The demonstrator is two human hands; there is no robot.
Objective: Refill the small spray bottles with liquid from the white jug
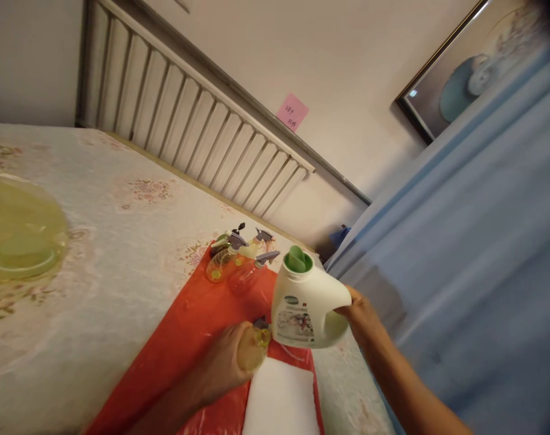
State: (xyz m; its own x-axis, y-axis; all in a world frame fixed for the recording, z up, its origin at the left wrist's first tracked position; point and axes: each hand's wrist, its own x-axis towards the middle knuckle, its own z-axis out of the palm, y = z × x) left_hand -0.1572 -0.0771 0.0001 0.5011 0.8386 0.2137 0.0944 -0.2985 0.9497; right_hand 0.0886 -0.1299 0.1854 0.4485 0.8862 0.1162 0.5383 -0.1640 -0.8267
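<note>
Right hand [357, 311] wrapped round the handle of a white detergent jug [302, 305], fingers closed on it, jug tipped over toward 9 o'clock with its green cap [298, 260] up at 12. Printed label facing the camera, too blurry to read.

Left hand [224, 362] closed around a small yellowish bottle [253, 347], held just under the jug at about 7 o'clock from it, bottle mouth right up against the jug's lower edge. Can't tell if the two actually touch.

Both sitting over an orange plastic sheet [184, 344] spread on the counter [98, 290], which wears a pale floral cloth. White pad or folded cloth [279, 399] lying on the sheet at 6 o'clock from the small bottle, just beside the left hand.

Further out at 12 o'clock on the far end of the sheet: a little cluster of clear spray bottles [232, 263] with grey trigger heads [263, 238], lying tilted against each other. Exact count hard to make out, looks like three.

Way over at 9 o'clock, well apart from everything, a translucent yellow-green bowl or lid [21, 232] on the cloth. Slatted radiator cover [188, 121] along the wall behind, pink sticky note [292, 112] above it, framed picture [460, 78] at 1 o'clock, big blue fabric [483, 254] filling the 3 o'clock side.
</note>
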